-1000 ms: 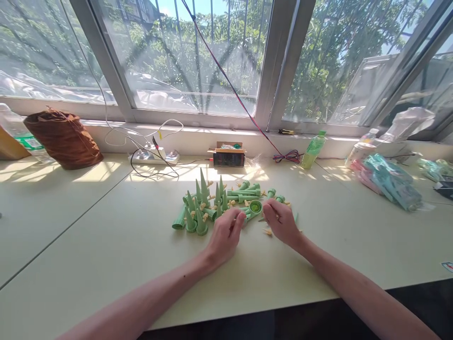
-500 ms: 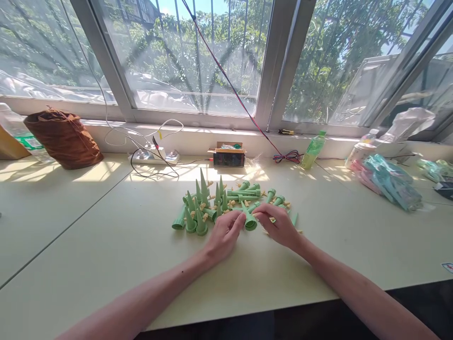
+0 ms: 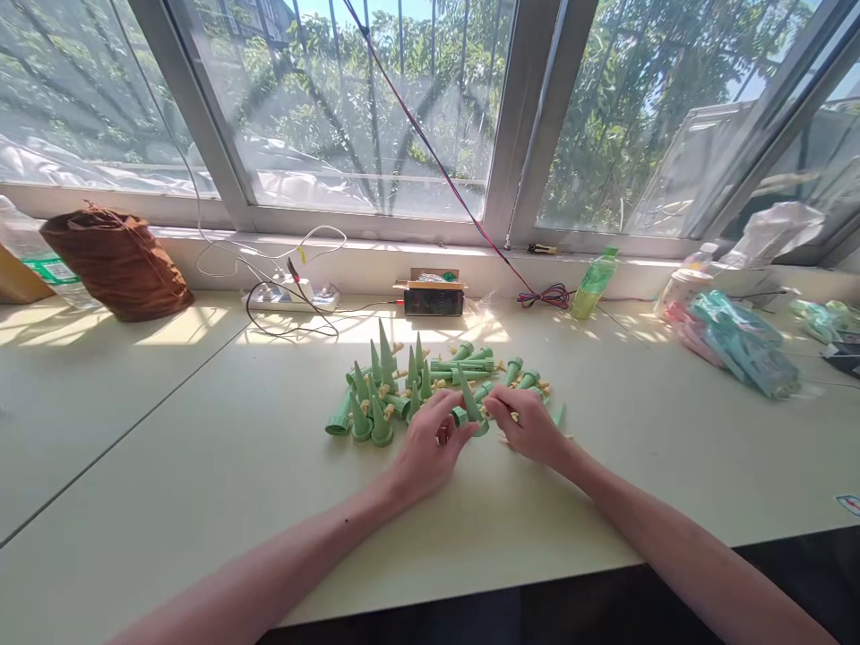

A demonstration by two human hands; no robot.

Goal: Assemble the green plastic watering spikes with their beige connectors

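Observation:
My left hand (image 3: 435,441) is closed by thumb and fingers on a green plastic plant watering spike (image 3: 470,403), held with its point up and its wide end down. Close against the spike's right side is my right hand (image 3: 529,425), fingers pinched together; whatever lies between the fingertips is hidden. Several green spikes (image 3: 382,432) stand upright to the left of my hands, with beige valves (image 3: 388,411) on their sides. Behind my hands, more green spikes (image 3: 463,365) lie on their sides, partly covered by my fingers.
At the back of the pale table (image 3: 269,520) are a power strip (image 3: 282,296) with cables, a small dark box (image 3: 434,301) and a green bottle (image 3: 594,285). A brown bag (image 3: 117,264) sits at the left. Plastic packages (image 3: 743,345) lie at the right.
The held spike has turned upright; its open wide end faced me before and now points down. My left fingers have shifted their hold, and my right hand stays beside it.

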